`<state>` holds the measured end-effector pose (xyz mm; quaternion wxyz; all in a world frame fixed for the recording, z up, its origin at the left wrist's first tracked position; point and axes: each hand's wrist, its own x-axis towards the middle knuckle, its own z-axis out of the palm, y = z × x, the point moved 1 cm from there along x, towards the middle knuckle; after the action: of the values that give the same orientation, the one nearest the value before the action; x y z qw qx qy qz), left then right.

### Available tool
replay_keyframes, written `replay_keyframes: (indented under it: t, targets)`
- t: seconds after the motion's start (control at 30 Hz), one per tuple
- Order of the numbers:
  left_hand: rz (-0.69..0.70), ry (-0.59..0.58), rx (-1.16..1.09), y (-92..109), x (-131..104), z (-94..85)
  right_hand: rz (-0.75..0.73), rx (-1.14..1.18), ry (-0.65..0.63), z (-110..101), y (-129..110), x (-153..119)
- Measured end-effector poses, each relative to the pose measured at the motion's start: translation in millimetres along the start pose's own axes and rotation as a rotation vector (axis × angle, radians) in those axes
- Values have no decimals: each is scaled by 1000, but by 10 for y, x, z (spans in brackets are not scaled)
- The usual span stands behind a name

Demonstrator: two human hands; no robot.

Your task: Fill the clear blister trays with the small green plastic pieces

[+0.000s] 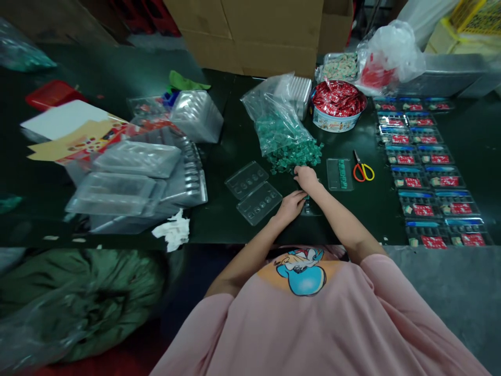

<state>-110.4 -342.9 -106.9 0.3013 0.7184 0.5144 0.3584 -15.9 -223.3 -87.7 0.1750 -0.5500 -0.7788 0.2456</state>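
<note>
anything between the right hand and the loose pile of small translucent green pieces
Nothing visible: the right hand is at the near edge of the green pile; the clear plastic bag lies toward its far side.

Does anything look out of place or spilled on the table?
A ragged white scrap lies at the near edge of the table, like stray litter. Green pieces lie in a loose heap at the plastic bag, spilling beyond it.
</note>
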Motion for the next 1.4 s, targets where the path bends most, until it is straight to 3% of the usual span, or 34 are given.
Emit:
replay_keyframes:
  t: [0.13,0.3,0.37,0.47,0.8,1.0,1.13,1.4]
  targets:
    - [-126,162,-92,-34,-39,-175,59,48,20,-32,16,-35]
    - [-386,415,-485,-103,117,-305,-17,663,71,-189,64,-229]
    - [-442,422,-636,-67,188,-311,-19,897,15,-228,42,-363]
    - [-467,375,-727,38,242,-300,1,1075,-39,-251,-1,-564]
    - [-411,389,-698,167,214,-280,-9,942,28,-290,-39,-817]
    - [-395,357,-591,168,192,-317,20,1108,-35,-258,-47,-851]
    - [-407,348,-569,191,159,-318,19,1046,-41,-268,-47,-862]
    - [-427,326,-686,194,162,-335,81,1144,-52,-263,-51,-928]
